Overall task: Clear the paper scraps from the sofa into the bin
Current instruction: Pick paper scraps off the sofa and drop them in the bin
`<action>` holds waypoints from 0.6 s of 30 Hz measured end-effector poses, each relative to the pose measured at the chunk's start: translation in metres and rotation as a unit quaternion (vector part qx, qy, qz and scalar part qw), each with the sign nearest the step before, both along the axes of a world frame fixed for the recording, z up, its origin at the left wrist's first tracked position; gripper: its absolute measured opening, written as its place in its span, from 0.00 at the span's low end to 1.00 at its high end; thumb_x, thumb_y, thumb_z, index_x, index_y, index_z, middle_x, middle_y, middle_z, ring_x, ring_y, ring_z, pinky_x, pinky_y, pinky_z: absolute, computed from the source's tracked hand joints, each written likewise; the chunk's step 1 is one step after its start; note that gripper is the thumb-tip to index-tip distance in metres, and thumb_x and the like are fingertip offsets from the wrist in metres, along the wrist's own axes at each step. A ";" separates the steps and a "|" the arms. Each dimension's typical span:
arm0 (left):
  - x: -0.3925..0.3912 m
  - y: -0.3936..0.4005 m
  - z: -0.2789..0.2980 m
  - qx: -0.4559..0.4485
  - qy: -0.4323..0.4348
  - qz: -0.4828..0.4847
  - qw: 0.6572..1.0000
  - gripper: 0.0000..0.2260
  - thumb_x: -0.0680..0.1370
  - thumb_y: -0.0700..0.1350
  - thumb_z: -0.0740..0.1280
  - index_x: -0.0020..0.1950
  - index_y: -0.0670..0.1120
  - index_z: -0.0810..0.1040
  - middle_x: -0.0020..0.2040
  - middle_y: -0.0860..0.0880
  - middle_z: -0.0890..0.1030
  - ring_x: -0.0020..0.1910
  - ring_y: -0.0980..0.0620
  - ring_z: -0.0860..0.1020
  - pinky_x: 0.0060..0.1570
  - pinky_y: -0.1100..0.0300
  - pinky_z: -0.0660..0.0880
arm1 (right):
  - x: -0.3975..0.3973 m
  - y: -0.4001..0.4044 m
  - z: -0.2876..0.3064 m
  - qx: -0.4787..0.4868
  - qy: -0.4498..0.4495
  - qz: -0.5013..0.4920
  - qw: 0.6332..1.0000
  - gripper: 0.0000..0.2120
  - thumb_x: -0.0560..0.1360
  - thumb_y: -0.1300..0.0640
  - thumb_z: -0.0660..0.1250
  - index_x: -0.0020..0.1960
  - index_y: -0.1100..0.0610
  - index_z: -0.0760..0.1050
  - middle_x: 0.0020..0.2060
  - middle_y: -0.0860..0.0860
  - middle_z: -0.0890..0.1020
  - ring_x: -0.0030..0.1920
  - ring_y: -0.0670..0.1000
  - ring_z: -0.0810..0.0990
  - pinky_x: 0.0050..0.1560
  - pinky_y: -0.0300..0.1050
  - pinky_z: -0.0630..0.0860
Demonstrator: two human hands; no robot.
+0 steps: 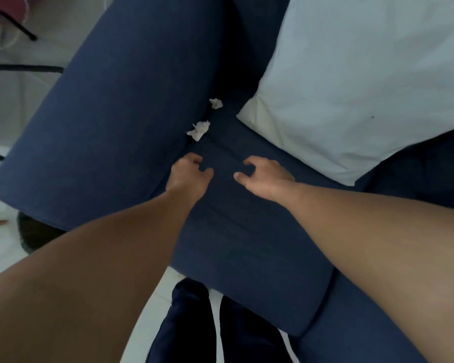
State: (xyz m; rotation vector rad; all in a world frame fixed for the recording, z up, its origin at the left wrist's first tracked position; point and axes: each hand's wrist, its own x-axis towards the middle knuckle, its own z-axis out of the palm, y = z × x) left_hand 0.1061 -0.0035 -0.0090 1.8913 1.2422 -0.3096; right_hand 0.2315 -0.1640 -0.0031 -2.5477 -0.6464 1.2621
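Two crumpled white paper scraps lie on the dark blue sofa seat, in the crease beside the armrest: a larger scrap and a smaller one farther back. My left hand hovers just below the larger scrap, fingers curled and apart, holding nothing. My right hand is a hand's width to the right over the seat, fingers also curled and apart, empty. No bin is in view.
A blue padded armrest runs along the left. A white pillow leans at the back right of the seat. White floor, black cables and a dark round object lie left of the sofa. My dark trousers show below.
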 end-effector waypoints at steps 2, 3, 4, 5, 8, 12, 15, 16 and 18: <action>0.015 0.006 -0.005 0.011 0.005 -0.026 1.000 0.23 0.79 0.51 0.72 0.72 0.49 0.75 0.64 0.49 0.78 0.56 0.51 0.78 0.51 0.55 0.79 | 0.007 0.001 -0.001 0.003 -0.008 -0.010 1.000 0.31 0.78 0.31 0.63 0.76 0.42 0.68 0.69 0.47 0.76 0.64 0.52 0.77 0.53 0.48 0.79; 0.022 0.010 -0.009 0.019 0.006 -0.039 0.999 0.23 0.79 0.51 0.72 0.72 0.49 0.75 0.64 0.49 0.78 0.55 0.51 0.78 0.53 0.53 0.80 | 0.011 0.002 -0.002 0.004 -0.011 -0.015 1.000 0.30 0.78 0.31 0.63 0.76 0.42 0.68 0.69 0.47 0.76 0.64 0.52 0.77 0.54 0.49 0.79; 0.029 0.013 -0.013 0.030 0.006 -0.054 0.998 0.22 0.79 0.51 0.72 0.72 0.49 0.75 0.65 0.49 0.77 0.56 0.50 0.78 0.53 0.52 0.80 | 0.014 0.004 -0.003 0.005 -0.013 -0.021 1.000 0.30 0.78 0.31 0.63 0.76 0.42 0.68 0.69 0.47 0.76 0.64 0.52 0.77 0.55 0.49 0.79; 0.035 0.017 -0.017 0.042 0.005 -0.068 0.997 0.22 0.79 0.50 0.72 0.72 0.49 0.74 0.67 0.48 0.76 0.58 0.50 0.78 0.54 0.53 0.79 | 0.016 0.007 -0.005 0.006 -0.016 -0.027 0.999 0.30 0.78 0.31 0.63 0.76 0.42 0.68 0.69 0.47 0.76 0.63 0.52 0.77 0.55 0.49 0.79; 0.056 0.029 -0.028 0.086 -0.003 -0.120 0.989 0.21 0.81 0.47 0.69 0.73 0.47 0.73 0.70 0.46 0.73 0.60 0.47 0.77 0.53 0.53 0.77 | 0.019 0.017 -0.011 0.014 -0.022 -0.054 0.998 0.29 0.78 0.32 0.64 0.75 0.42 0.69 0.69 0.46 0.76 0.64 0.52 0.77 0.56 0.49 0.79; 0.082 0.046 -0.041 0.125 0.011 -0.193 0.973 0.21 0.82 0.41 0.65 0.75 0.48 0.70 0.72 0.45 0.70 0.61 0.45 0.76 0.54 0.47 0.78 | 0.022 0.030 -0.021 0.022 -0.035 -0.078 0.996 0.28 0.78 0.32 0.64 0.74 0.42 0.70 0.68 0.46 0.77 0.63 0.52 0.78 0.55 0.49 0.78; 0.097 0.055 -0.050 0.123 0.048 -0.230 0.964 0.22 0.82 0.37 0.64 0.76 0.43 0.67 0.72 0.41 0.70 0.63 0.42 0.75 0.59 0.45 0.77 | 0.023 0.042 -0.027 0.038 -0.047 -0.096 0.994 0.26 0.79 0.33 0.64 0.73 0.41 0.71 0.63 0.46 0.79 0.60 0.51 0.79 0.52 0.48 0.78; 0.100 0.057 -0.054 0.118 0.064 -0.228 0.964 0.22 0.82 0.37 0.64 0.76 0.42 0.66 0.71 0.40 0.71 0.64 0.41 0.75 0.60 0.44 0.76 | 0.023 0.047 -0.029 0.047 -0.053 -0.102 0.992 0.25 0.79 0.33 0.64 0.72 0.41 0.72 0.60 0.46 0.80 0.58 0.51 0.79 0.50 0.47 0.78; 0.101 0.058 -0.060 0.103 0.099 -0.216 0.966 0.22 0.83 0.37 0.63 0.77 0.41 0.65 0.71 0.39 0.72 0.64 0.41 0.76 0.59 0.47 0.77 | 0.024 0.059 -0.032 0.065 -0.067 -0.107 0.990 0.24 0.79 0.34 0.63 0.71 0.42 0.73 0.54 0.45 0.82 0.54 0.49 0.80 0.47 0.46 0.78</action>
